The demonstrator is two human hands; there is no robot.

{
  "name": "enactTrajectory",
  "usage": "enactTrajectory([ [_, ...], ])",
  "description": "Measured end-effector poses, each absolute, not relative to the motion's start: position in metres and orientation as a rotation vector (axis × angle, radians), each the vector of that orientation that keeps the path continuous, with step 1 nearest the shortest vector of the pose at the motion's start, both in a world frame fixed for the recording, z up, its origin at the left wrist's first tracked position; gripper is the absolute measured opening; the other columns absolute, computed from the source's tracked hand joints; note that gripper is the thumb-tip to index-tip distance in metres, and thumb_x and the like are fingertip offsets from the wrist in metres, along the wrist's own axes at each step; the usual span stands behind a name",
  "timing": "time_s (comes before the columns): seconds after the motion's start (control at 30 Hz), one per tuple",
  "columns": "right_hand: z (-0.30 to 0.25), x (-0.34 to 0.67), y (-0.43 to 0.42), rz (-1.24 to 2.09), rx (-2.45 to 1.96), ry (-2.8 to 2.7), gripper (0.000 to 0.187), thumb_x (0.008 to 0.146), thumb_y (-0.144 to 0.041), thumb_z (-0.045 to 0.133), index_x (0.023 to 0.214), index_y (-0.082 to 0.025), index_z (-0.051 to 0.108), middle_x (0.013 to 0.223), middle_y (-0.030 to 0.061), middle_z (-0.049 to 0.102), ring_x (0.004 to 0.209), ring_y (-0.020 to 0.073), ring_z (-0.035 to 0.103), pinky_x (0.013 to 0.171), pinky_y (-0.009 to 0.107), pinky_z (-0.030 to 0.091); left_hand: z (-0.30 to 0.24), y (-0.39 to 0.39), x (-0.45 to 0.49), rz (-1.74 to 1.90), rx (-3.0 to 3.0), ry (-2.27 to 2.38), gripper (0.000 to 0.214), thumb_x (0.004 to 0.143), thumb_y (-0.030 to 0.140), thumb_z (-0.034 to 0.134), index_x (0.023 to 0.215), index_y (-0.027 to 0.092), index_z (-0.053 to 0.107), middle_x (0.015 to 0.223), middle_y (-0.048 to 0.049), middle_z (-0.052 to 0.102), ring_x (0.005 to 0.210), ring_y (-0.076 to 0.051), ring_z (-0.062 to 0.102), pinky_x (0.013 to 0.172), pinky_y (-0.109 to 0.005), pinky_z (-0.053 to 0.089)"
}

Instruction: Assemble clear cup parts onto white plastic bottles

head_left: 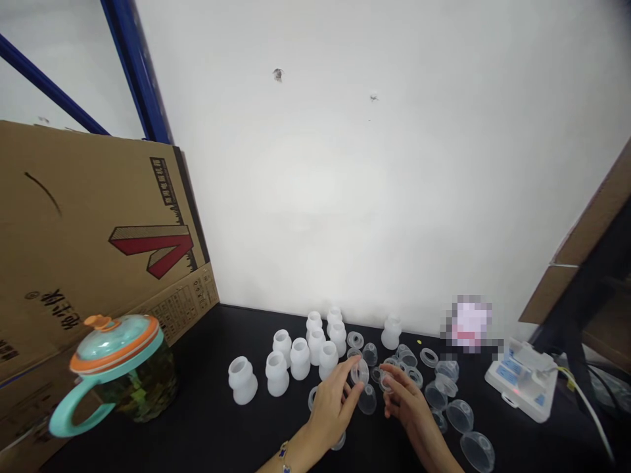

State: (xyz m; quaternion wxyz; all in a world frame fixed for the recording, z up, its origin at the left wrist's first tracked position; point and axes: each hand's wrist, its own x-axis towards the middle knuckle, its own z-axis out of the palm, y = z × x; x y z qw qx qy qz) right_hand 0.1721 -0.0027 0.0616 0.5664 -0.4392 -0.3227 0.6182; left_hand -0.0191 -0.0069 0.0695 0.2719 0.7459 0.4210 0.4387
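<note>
My left hand point(331, 401) wears a bracelet at the wrist and pinches a clear round plastic ring point(359, 372) between thumb and fingers. Close to its right, my right hand point(410, 408) has its fingers drawn together on a small clear plastic piece point(386, 377), whose exact shape is partly covered. Between the two hands a clear plastic dome point(367, 399) lies on the black table. Several white waisted bottles point(300, 360) with open tops stand to the left and behind my left hand. More clear domes point(460, 416) and rings point(428, 357) are scattered around my right hand.
A teal-and-orange lidded jug point(121, 368) with leaves in liquid stands at left before a large cardboard box point(89, 217). One white bottle point(392, 332) stands apart near the wall. A white power strip point(522, 381) with a plugged cable lies at right.
</note>
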Motion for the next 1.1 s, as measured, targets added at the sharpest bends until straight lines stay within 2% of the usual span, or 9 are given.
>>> enactTrajectory([
  [0.1, 0.0579, 0.1735, -0.0028, 1.462, -1.018, -0.786, 0.043, 0.065, -0.039, 0.086, 0.102, -0.021, 0.071, 0.079, -0.0014, 0.063, 0.056, 0.0127, 0.056, 0.045, 0.025, 0.049, 0.0662, -0.0061, -0.0191, 1.174, 2.002, 1.162, 0.041, 0.100, 0.040, 0.048, 0.138, 0.027, 0.048, 0.120, -0.0052, 0.070, 0.070, -0.016, 0.068, 0.066, -0.028, 0.055],
  [0.2, 0.0554, 0.1764, -0.0035, 1.454, -0.993, -0.811, 0.042, 0.066, -0.035, 0.086, 0.104, -0.023, 0.071, 0.094, 0.0016, 0.067, 0.065, 0.0150, 0.061, 0.047, 0.024, 0.050, 0.0634, -0.0055, -0.0188, 1.172, 1.996, 1.168, 0.041, 0.098, 0.041, 0.050, 0.137, 0.027, 0.047, 0.112, -0.0043, 0.072, 0.069, -0.015, 0.068, 0.065, -0.027, 0.055],
  [0.3, 0.0568, 0.1783, -0.0047, 1.434, -1.012, -0.805, 0.048, 0.062, -0.031, 0.089, 0.106, -0.025, 0.070, 0.108, 0.0034, 0.068, 0.078, 0.0201, 0.067, 0.055, 0.028, 0.055, 0.0615, -0.0051, -0.0180, 1.170, 2.007, 1.188, 0.042, 0.097, 0.040, 0.053, 0.136, 0.026, 0.047, 0.104, -0.0028, 0.074, 0.067, -0.015, 0.068, 0.064, -0.027, 0.054],
  [0.4, 0.0603, 0.1782, -0.0055, 1.423, -1.036, -0.770, 0.053, 0.057, -0.030, 0.092, 0.104, -0.024, 0.069, 0.109, 0.0043, 0.069, 0.089, 0.0267, 0.070, 0.063, 0.033, 0.059, 0.0615, -0.0052, -0.0174, 1.165, 2.010, 1.206, 0.042, 0.096, 0.039, 0.056, 0.135, 0.026, 0.049, 0.099, -0.0025, 0.074, 0.066, -0.015, 0.067, 0.062, -0.026, 0.053],
  [0.53, 0.0642, 0.1771, -0.0060, 1.385, -1.046, -0.736, 0.050, 0.051, -0.029, 0.094, 0.095, -0.021, 0.073, 0.109, 0.0067, 0.071, 0.097, 0.0308, 0.068, 0.071, 0.039, 0.059, 0.0642, -0.0055, -0.0171, 1.164, 2.019, 1.213, 0.041, 0.093, 0.037, 0.059, 0.132, 0.025, 0.053, 0.103, -0.0044, 0.074, 0.066, -0.016, 0.067, 0.061, -0.026, 0.053],
  [0.8, 0.0602, 0.1796, -0.0042, 1.382, -1.016, -0.761, 0.044, 0.052, -0.023, 0.090, 0.094, -0.019, 0.078, 0.094, 0.0066, 0.076, 0.096, 0.0286, 0.068, 0.083, 0.039, 0.057, 0.0661, -0.0048, -0.0172, 1.187, 2.029, 1.145, 0.041, 0.094, 0.035, 0.057, 0.134, 0.028, 0.053, 0.129, -0.0060, 0.064, 0.069, -0.014, 0.066, 0.062, -0.027, 0.057],
  [0.93, 0.0573, 0.1787, -0.0033, 1.368, -0.980, -0.740, 0.044, 0.054, -0.026, 0.092, 0.096, -0.021, 0.078, 0.107, 0.0059, 0.074, 0.101, 0.0284, 0.067, 0.090, 0.041, 0.056, 0.0645, -0.0040, -0.0177, 1.197, 2.032, 1.140, 0.042, 0.093, 0.035, 0.058, 0.134, 0.028, 0.054, 0.128, -0.0055, 0.064, 0.068, -0.014, 0.066, 0.064, -0.027, 0.057],
  [1.1, 0.0609, 0.1780, -0.0034, 1.446, -0.967, -0.701, 0.044, 0.061, -0.035, 0.091, 0.099, -0.020, 0.076, 0.113, 0.0070, 0.072, 0.103, 0.0294, 0.069, 0.088, 0.041, 0.057, 0.0652, -0.0038, -0.0176, 1.208, 2.044, 1.142, 0.041, 0.093, 0.034, 0.058, 0.134, 0.028, 0.054, 0.124, -0.0050, 0.066, 0.069, -0.015, 0.066, 0.067, -0.029, 0.057],
])
